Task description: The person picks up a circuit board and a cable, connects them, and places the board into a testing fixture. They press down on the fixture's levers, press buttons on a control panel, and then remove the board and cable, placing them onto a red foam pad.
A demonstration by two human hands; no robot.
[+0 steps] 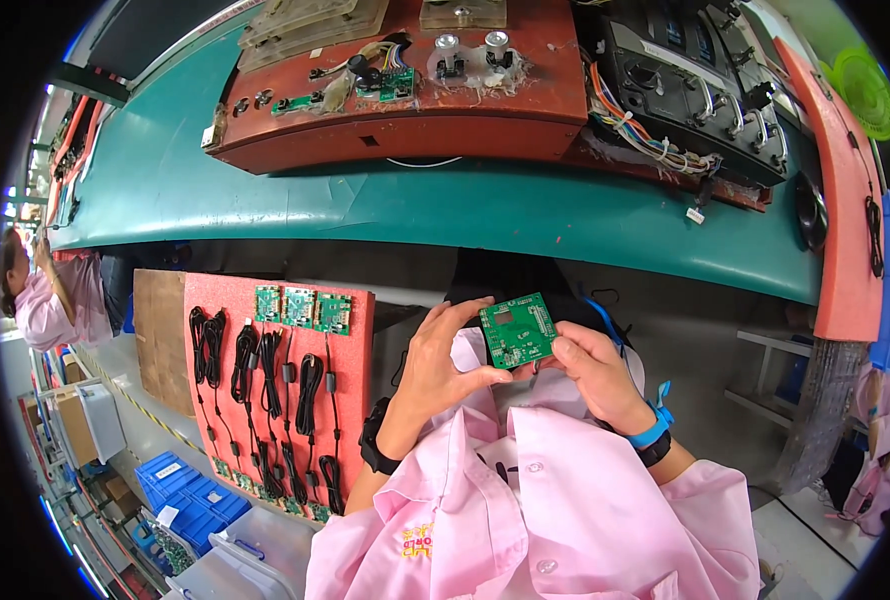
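Co-worker [60, 300], in pink, one: beyond and left of the foam sheet, partly cut by the lens rim.
Brown panel [160, 340], flat, one: just beside the foam sheet, on its left.
Blue bins [190, 500], stacked: below the foam sheet, to its left.
Pink foam sheet [356, 350], one: bearing three small green boards [298, 307] in a row at its far edge, and black cables [308, 392], bundled, down its length.
Red box [395, 140], one: beyond the foam sheet, on the teal bench [445, 205], fitted with knobs and wiring.
Left hand [435, 355], black watch at wrist: right of the foam sheet, gripping the circuit board by its left side, thumb along the near edge.
Circuit board [518, 332], green, squarish, one: right of the foam sheet, held between both hands, one face up; underside hidden.
Right hand [597, 375], blue band at wrist: farther right of the foam sheet, gripping the board's right side, thumb on top.
Black console [700, 90], wired, one: beyond and well right of the foam sheet.
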